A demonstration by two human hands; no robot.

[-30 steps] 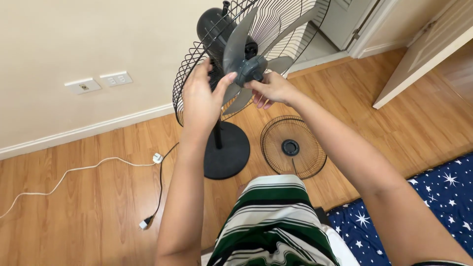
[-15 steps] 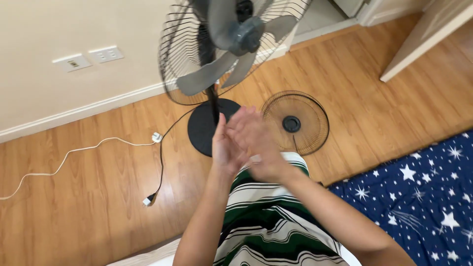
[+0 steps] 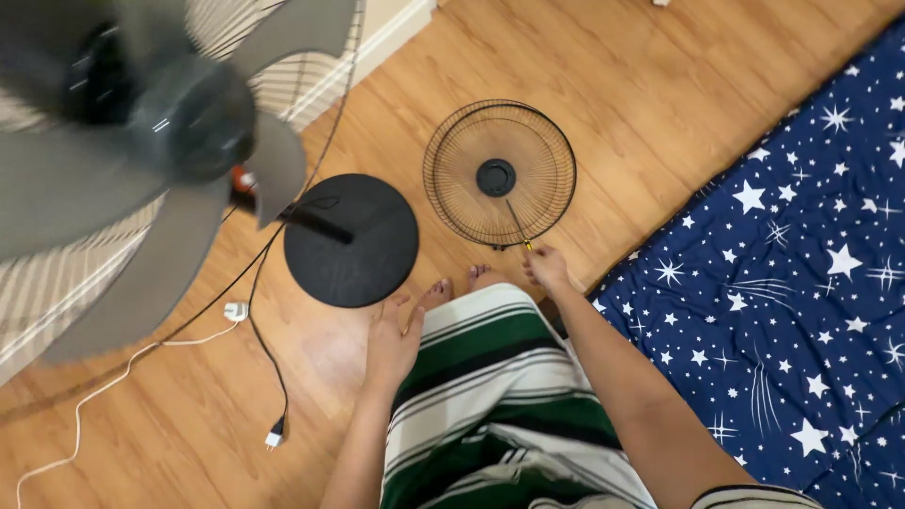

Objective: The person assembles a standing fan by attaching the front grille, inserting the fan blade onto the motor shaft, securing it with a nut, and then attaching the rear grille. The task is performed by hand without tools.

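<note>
Floor: we see wood-plank floor point(image 3: 650, 94) | round black wire fan grille point(image 3: 499, 174) lies flat, its near rim at our right hand's fingertips point(image 3: 539, 259) | black fan base point(image 3: 352, 239) just beyond our left hand's fingers point(image 3: 401, 311) | star-print navy mat point(image 3: 801, 273) right of them | white cord point(image 3: 123, 377) and black cord point(image 3: 264, 349) left of them.

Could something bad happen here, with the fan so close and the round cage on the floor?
Maybe. The fan blades are bare, with no front cover, and close to the person's head, so they could hit someone. The right hand reaches the rim of the wire grille lying on the floor; its thin wires might pinch fingers. The black cord and white cord trail across the floor near the bare toes, so tripping looks possible.
</note>
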